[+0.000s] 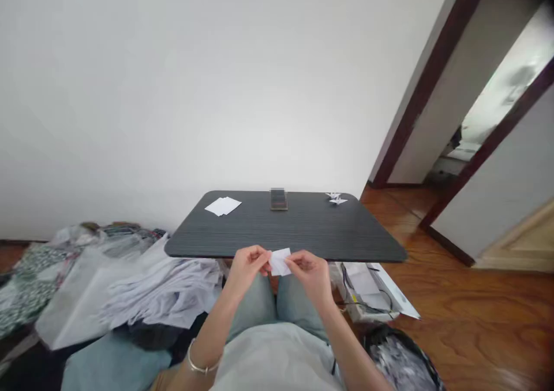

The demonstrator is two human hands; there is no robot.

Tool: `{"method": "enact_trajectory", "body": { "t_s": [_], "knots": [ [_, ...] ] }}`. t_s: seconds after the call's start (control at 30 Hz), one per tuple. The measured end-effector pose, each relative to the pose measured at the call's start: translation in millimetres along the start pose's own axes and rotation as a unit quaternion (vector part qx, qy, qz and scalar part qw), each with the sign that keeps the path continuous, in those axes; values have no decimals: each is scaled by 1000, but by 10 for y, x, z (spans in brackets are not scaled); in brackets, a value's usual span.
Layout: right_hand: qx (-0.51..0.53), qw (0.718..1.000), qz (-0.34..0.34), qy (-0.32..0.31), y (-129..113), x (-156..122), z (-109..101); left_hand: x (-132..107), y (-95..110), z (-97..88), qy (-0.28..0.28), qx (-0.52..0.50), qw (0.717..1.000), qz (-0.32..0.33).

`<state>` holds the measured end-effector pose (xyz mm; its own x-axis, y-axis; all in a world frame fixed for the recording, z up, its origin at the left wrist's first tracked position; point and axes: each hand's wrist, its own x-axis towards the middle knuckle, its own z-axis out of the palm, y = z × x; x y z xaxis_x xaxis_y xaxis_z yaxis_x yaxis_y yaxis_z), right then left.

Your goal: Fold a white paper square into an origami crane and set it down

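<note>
A small white piece of folded paper (280,261) is held between both hands just in front of the near edge of the dark table (303,232). My left hand (247,265) pinches its left side and my right hand (310,270) pinches its right side, fingers closed on it. A thin bracelet circles my left wrist. On the table's far side lie a small stack of white paper sheets (223,205), a dark phone or small box (279,198), and a folded white paper crane (336,198).
Heaped clothes and white bags (112,287) lie on the floor to the left. A white box with cables (367,290) sits under the table's right side. A dark patterned bag (400,362) is at the lower right. A doorway (489,131) opens at right over wooden floor.
</note>
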<state>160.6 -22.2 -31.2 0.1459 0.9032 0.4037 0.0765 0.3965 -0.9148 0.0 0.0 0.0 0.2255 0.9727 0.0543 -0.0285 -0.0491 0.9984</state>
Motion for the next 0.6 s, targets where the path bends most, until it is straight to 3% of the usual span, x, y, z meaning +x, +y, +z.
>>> {"method": "enact_trajectory", "body": {
  "t_s": [0.2,0.43,0.6],
  "knots": [
    [11,1000,8,1,20,6,12,21,-11,-3,-7,2,1000,-6],
    [28,999,25,12,37,15,16,-1,47,23,15,-78,997,-21],
    [28,999,23,9,27,10,22,-10,68,52,14,-54,998,-23]
  ]
}}
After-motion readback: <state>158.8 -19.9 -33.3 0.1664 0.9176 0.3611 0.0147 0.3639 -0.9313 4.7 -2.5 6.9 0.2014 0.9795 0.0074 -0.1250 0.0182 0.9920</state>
